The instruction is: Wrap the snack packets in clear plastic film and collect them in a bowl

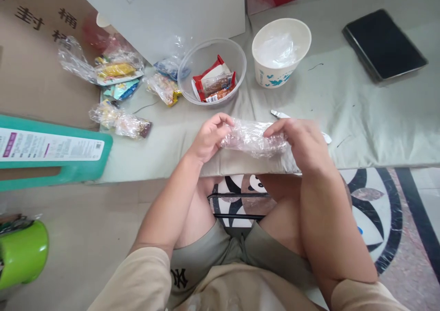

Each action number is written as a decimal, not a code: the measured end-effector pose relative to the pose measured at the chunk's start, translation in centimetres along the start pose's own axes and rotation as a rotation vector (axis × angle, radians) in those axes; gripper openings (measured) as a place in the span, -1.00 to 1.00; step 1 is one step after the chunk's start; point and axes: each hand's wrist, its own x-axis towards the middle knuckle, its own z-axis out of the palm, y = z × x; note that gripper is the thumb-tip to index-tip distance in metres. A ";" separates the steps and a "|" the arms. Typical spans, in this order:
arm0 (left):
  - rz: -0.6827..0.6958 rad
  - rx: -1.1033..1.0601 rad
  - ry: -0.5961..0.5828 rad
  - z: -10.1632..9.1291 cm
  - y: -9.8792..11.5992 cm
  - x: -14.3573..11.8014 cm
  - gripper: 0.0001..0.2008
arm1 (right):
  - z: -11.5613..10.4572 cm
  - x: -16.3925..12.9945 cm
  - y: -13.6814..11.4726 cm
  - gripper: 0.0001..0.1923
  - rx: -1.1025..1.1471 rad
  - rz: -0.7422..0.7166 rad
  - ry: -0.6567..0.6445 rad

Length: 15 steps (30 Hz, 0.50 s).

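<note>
My left hand and my right hand both pinch a crumpled clear plastic bag, one at each end, just above the near edge of the pale green mat. The bag looks bunched and its contents cannot be made out. Behind my hands stands a clear plastic bowl with red and white snack packets in it. To its right is a white paper bowl lined with clear plastic.
Several small bagged snacks lie at the left on the mat and cardboard. A teal box sits at the left edge, a green cup lower left, a black tablet at the far right. A white utensil peeks from behind my right hand.
</note>
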 end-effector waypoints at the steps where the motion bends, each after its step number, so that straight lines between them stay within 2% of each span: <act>1: 0.042 0.035 0.029 0.2 -0.2 -0.1 -0.58 | 0.0 0.1 0.1 -0.67 -0.089 0.009 0.007; 3: 0.103 0.087 0.066 0.5 -0.4 -0.3 -0.44 | 0.0 0.3 0.5 -0.80 -0.158 -0.019 0.087; 6: 0.128 0.106 0.030 0.6 -0.4 -0.7 -0.37 | -0.3 0.4 0.8 -0.76 0.010 -0.109 0.253; 7: 0.122 0.103 0.002 0.6 -0.4 -0.7 -0.36 | -0.4 0.3 0.6 -0.72 0.069 -0.096 0.229; 8: 0.113 0.099 -0.028 0.7 -0.3 -0.7 -0.35 | -0.5 0.2 0.4 -0.69 0.097 -0.052 0.140; 11: 0.117 0.052 -0.058 0.9 -0.1 -0.6 -0.30 | -0.2 0.0 -0.7 -0.67 -0.016 0.153 -0.258; 12: 0.133 0.012 -0.042 1.1 -0.1 -0.6 -0.30 | 0.1 -0.1 -0.9 -0.70 -0.074 0.203 -0.331; 13: 0.151 -0.035 -0.026 1.4 -0.1 -0.5 -0.30 | 0.5 -0.1 -1.1 -0.73 -0.115 0.227 -0.353; 15: 0.146 -0.113 -0.039 1.9 -0.2 -0.5 -0.28 | 1.4 0.1 -1.1 -0.75 -0.100 0.204 -0.290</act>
